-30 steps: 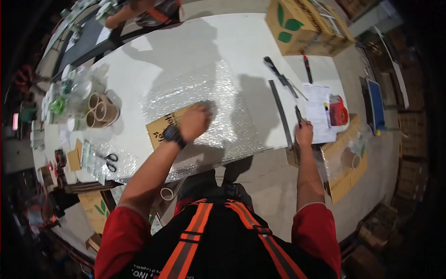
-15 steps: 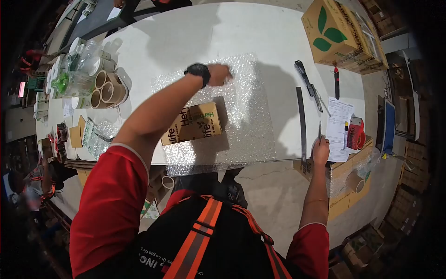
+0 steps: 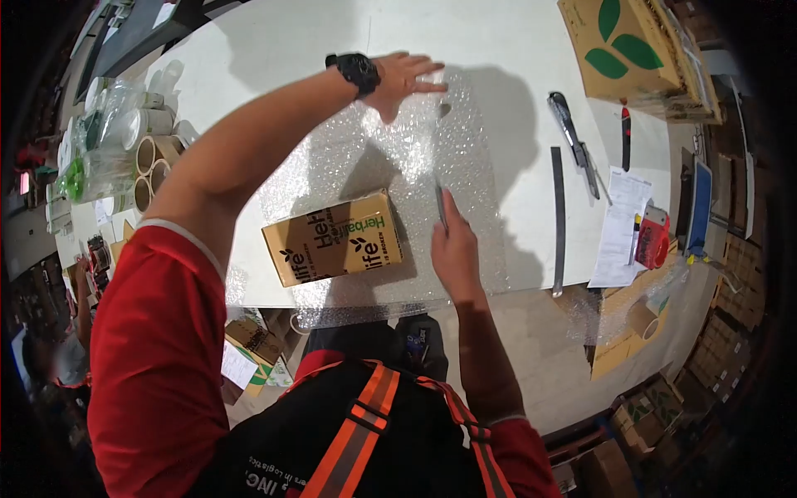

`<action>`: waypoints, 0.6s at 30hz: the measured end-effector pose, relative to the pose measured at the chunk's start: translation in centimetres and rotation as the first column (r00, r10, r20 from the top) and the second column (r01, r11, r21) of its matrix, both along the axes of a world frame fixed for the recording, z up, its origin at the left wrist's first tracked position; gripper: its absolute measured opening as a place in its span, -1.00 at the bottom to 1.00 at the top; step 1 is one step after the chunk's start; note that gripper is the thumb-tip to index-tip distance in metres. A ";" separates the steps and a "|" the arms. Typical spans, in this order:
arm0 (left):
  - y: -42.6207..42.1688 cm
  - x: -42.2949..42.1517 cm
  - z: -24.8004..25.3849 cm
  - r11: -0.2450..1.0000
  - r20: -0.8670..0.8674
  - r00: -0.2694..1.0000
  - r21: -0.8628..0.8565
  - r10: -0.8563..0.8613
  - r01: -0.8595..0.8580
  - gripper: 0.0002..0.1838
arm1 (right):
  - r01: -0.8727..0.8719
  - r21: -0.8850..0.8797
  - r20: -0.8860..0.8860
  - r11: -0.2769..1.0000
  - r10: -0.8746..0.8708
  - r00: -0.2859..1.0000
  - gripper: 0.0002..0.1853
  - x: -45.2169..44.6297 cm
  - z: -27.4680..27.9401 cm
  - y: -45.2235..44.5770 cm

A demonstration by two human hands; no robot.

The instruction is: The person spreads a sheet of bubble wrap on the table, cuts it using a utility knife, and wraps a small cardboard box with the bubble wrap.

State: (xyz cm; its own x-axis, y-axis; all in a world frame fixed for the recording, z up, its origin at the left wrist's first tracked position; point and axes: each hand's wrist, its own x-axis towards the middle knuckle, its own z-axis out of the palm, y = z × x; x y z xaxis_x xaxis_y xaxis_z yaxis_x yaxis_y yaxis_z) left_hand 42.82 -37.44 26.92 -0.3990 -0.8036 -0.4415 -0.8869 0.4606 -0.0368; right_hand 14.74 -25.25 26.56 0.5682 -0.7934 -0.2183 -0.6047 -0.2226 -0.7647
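A sheet of clear bubble wrap (image 3: 477,153) lies flat on the white table, its near edge hanging over the table's front. On it rests a brown cardboard box (image 3: 336,241) with black and green print. My left hand (image 3: 405,81), a black watch on its wrist, is spread open at the far edge of the sheet. My right hand (image 3: 457,249) is closed around a knife (image 3: 441,206), its narrow grey blade pointing away from me. The knife is over the bubble wrap, right of the box; the handle is mostly hidden in my fingers.
A black strip (image 3: 558,220), a black-handled tool (image 3: 573,141), a red-and-black cutter (image 3: 626,137), a paper (image 3: 618,220) and a red tape dispenser (image 3: 653,238) lie at right. A large carton (image 3: 627,54) stands behind them. Cardboard tubes (image 3: 155,162) and wrapped jars sit left.
My right hand has brought the knife leftward from the table's right side onto the bubble wrap. My left hand has moved farther away and spread its fingers. The view has shifted slightly.
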 end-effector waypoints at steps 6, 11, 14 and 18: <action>-0.6 0.6 1.0 0.996 -0.006 0.997 -0.043 -0.075 0.075 0.37 | -0.065 -0.030 -0.169 0.997 0.059 0.984 -0.43 7.5 -1.8 -4.2; -1.2 1.8 -0.5 0.991 0.028 0.998 -0.118 -0.063 0.066 0.20 | -0.064 -0.181 -0.112 0.981 0.044 0.993 -0.44 9.8 -4.4 -6.4; -1.6 3.1 -2.1 0.991 0.052 0.996 -0.104 -0.076 0.081 0.13 | -0.073 -0.201 -0.143 0.977 0.045 0.989 -0.44 11.0 -4.3 -7.3; -2.0 3.5 -2.6 0.995 0.016 0.997 -0.070 -0.070 0.071 0.07 | -0.102 -0.211 -0.199 0.972 0.059 0.978 -0.44 12.2 -4.0 -8.3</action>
State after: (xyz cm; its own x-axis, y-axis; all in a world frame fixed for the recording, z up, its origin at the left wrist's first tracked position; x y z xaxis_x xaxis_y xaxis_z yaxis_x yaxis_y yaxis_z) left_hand 46.35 -39.40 24.34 -0.4500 -0.8031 -0.3904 -0.8515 0.5177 -0.0835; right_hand 26.93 -33.55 22.57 0.5972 -0.7871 -0.1546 -0.7071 -0.4256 -0.5647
